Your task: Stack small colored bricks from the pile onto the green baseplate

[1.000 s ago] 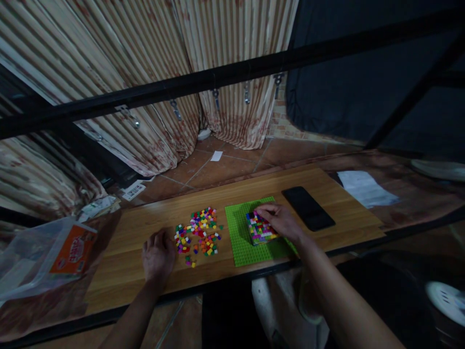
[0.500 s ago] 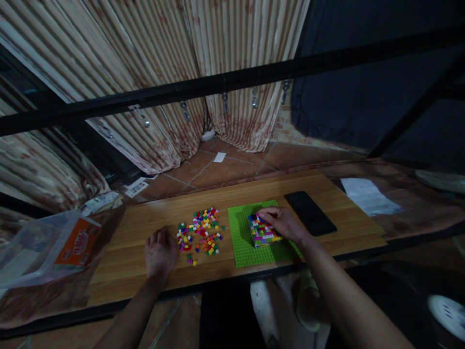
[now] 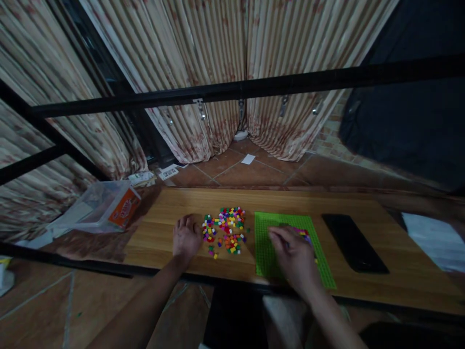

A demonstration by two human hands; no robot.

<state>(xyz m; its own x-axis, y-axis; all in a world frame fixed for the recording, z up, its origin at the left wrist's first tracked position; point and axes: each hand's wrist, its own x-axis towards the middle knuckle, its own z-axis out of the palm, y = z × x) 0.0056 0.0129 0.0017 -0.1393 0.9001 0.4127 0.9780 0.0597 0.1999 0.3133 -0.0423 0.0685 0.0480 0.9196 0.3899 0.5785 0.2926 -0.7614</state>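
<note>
My left hand point(image 3: 186, 237) rests on the wooden table, fingers loosely apart and nothing visible in them. Just right of it lies a loose spread of small coloured bricks point(image 3: 228, 225). Over the green baseplate point(image 3: 265, 225) hovers my right hand point(image 3: 295, 257), its thumb and fingers pinched together. Whatever the pinch may hold is too small and dark to make out. Behind that hand, a built block of multicoloured bricks point(image 3: 305, 234) sits on the baseplate, mostly hidden by the hand.
A black phone-like slab point(image 3: 354, 242) lies on the table point(image 3: 174, 198) right of the baseplate. White paper point(image 3: 434, 237) is at the far right. On the left stands a clear plastic box point(image 3: 101, 206) with an orange label. A black metal bar point(image 3: 218, 94) crosses ahead, before striped curtains.
My right hand has come away from the top of the brick build toward the baseplate's left and front. The left hand stays beside the loose bricks. The camera view has turned left.
</note>
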